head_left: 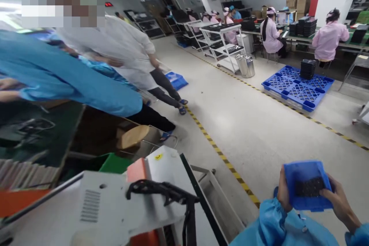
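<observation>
At the lower right I hold a small blue plastic bin (305, 173) with dark small parts inside. My left hand (283, 194) grips its left side and my right hand (340, 201) grips its right side. Both my arms are in light blue sleeves. The bin hangs above the pale floor, to the right of a white machine (121, 203) with a black lever (164, 192).
Two people in blue and white coats bend over a bench at the left (86, 77). A yellow-black floor stripe (219, 153) runs diagonally. A blue pallet (296, 86) with black trays, a metal bin (245, 64), a white cart (225, 44) and seated workers in pink stand beyond.
</observation>
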A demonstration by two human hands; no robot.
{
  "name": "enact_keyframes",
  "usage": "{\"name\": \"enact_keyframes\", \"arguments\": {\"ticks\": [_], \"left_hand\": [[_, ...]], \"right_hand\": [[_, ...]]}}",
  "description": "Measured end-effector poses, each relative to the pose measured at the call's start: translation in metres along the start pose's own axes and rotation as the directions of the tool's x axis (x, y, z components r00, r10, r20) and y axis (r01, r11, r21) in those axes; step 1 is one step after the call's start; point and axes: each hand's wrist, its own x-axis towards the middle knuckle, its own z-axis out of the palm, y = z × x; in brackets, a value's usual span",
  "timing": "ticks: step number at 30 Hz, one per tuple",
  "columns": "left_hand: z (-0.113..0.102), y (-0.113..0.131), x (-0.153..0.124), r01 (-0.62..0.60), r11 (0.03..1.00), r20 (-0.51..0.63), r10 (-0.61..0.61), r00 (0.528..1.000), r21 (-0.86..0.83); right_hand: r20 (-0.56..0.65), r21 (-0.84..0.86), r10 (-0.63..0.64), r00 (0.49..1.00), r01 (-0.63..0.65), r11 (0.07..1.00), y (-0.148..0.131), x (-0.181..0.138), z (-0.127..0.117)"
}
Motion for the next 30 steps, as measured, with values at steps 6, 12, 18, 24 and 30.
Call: {"name": "enact_keyframes", "arguments": {"ticks": [6, 12, 18, 24, 30], "left_hand": [[-0.009, 0.091, 0.012, -0.2, 0.98, -0.028, 0.2, 0.979, 0.016], [-0.005, 0.13, 0.039, -0.324, 0.946, -0.21, 0.32, 0.924, 0.015], [0.015, 0.161, 0.099, -0.424, 0.905, -0.104, 0.426, 0.899, 0.042], [0.034, 0.179, 0.169, -0.465, 0.88, -0.186, 0.443, 0.877, -0.097], [0.021, 0.183, 0.2, -0.679, 0.709, -0.394, 0.578, 0.715, -0.192]], "right_hand": [[0.154, -0.024, 0.023, 0.988, -0.02, 1.0, -0.024, 0.067, 0.067], [0.24, -0.017, 0.097, 0.966, -0.095, 0.995, -0.019, 0.131, 0.087], [0.29, -0.055, 0.085, 0.953, -0.072, 0.996, -0.037, 0.212, 0.084], [0.392, -0.223, 0.028, 0.92, 0.065, 0.973, -0.076, 0.304, 0.098], [0.526, -0.287, 0.041, 0.85, 0.132, 0.949, -0.075, 0.346, 0.118]]}}
